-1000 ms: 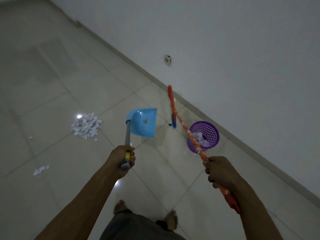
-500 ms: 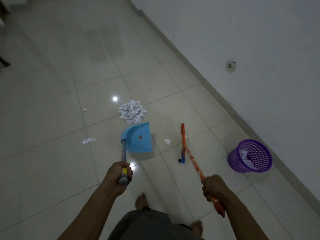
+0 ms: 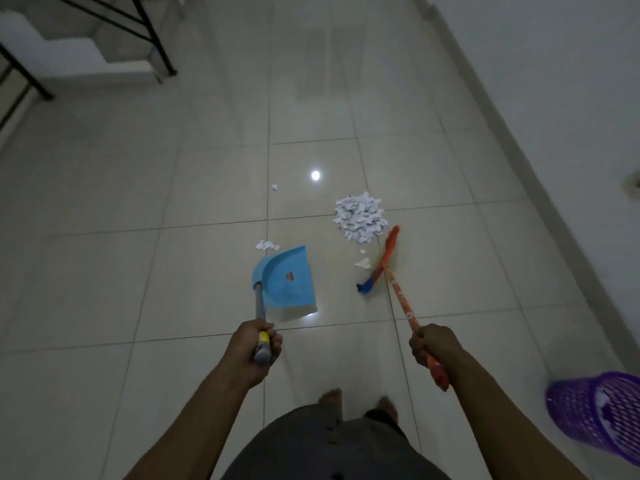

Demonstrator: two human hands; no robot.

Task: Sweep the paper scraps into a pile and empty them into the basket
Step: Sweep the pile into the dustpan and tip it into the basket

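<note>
The left hand [image 3: 254, 348] has its grip clenched around the grey and yellow handle of a blue dustpan [image 3: 285, 283], whose pan hangs low over the tiled floor [image 3: 138, 202], its open edge nearest the person. The right hand [image 3: 434, 344] is closed around the orange patterned stick of a broom [image 3: 382, 263], and the broom head rests on the floor just beside the pile of paper scraps [image 3: 359, 220], at the pile's lower right edge. A few loose scraps [image 3: 266, 245] lie just beyond the dustpan, one larger scrap [image 3: 363, 262] sits beside the broom head, and a single bit [image 3: 274, 187] lies farther out. The purple basket [image 3: 599, 415] stands well apart at the lower right, with white paper inside it. Bare feet [image 3: 330, 398] show below.
</note>
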